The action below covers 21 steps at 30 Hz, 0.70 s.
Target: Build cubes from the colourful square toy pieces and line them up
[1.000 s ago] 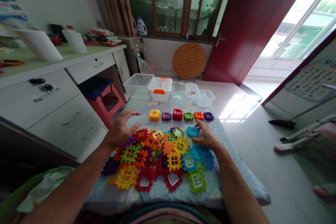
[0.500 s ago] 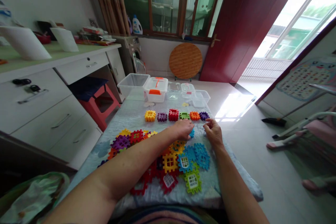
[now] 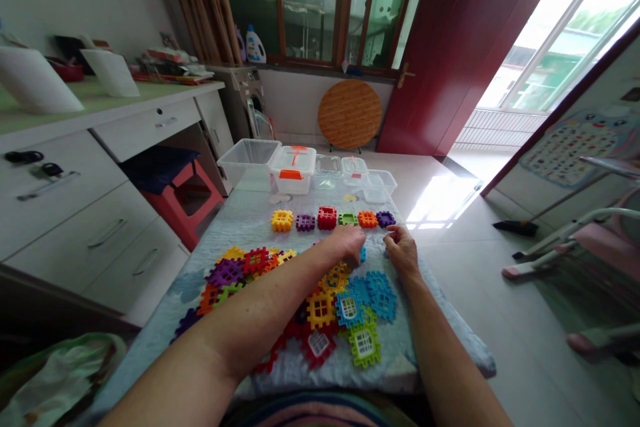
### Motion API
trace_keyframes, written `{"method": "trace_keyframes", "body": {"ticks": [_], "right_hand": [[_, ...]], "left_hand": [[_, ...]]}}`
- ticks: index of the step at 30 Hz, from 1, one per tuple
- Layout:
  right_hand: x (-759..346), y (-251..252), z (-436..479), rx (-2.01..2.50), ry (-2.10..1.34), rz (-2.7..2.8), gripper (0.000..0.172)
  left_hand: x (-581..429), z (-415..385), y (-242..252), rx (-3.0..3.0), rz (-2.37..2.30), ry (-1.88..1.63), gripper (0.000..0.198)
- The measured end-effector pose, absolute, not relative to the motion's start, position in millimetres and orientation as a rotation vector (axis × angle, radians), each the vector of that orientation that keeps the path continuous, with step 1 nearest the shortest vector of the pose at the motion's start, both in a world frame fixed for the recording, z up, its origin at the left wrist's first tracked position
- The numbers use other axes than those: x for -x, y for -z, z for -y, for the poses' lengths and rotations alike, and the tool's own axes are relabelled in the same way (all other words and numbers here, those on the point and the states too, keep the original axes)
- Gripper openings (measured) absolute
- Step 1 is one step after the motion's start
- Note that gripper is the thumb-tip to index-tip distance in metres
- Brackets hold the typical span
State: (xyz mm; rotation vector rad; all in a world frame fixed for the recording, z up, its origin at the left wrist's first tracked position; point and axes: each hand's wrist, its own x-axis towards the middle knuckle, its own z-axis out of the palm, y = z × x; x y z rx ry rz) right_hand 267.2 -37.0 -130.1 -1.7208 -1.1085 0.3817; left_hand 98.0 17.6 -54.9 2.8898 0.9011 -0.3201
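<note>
Has left hand (image 3: 349,245) bent over one blue piece (image 3: 363,254), with the fingers curled down and their tips hidden; cannot tell whether pinching or merely touching. Shows only an edge of that blue piece, just at the right side of the left fingers and apart from right hand (image 3: 401,251). Has the right fingers curled inward over the cloth, near the thumb; cannot tell whether holding anything.

Directly beyond both hands, six cubes in one row across the worktop (image 3: 240,217): one yellow (image 3: 282,220), one purple (image 3: 305,222), one red (image 3: 327,217), one green (image 3: 348,219), one orange (image 3: 367,219), one dark purple (image 3: 386,219). Farther back, five clear containers (image 3: 294,177) side by side.

Nearer, to the right of left forearm (image 3: 270,303), two yellow pieces (image 3: 321,309), one red piece (image 3: 319,344) and one green piece (image 3: 365,343) with white grids, and at least three other blue pieces (image 3: 382,296), overlapping. To its left, a mixed heap (image 3: 256,260), too overlapped and covered to count.
</note>
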Motion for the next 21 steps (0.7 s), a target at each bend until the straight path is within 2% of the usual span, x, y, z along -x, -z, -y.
{"method": "trace_keyframes", "body": {"ticks": [6, 11, 16, 21], "right_hand": [[-268, 131, 38, 1.743, -0.373, 1.124, 0.036], [-269, 133, 39, 1.749, -0.406, 1.137, 0.037], [-268, 133, 39, 1.782, -0.398, 1.169, 0.038], [-268, 134, 37, 1.804, -0.351, 1.215, 0.038]], "left_hand": [[-80, -11, 36, -2.993, -0.787, 0.103, 0.042], [-12, -15, 4, -3.042, -0.793, -0.197, 0.043], [95, -55, -4, -2.933, -1.177, -0.186, 0.047], [159, -96, 29, -2.702, -1.512, 0.070, 0.045]]}}
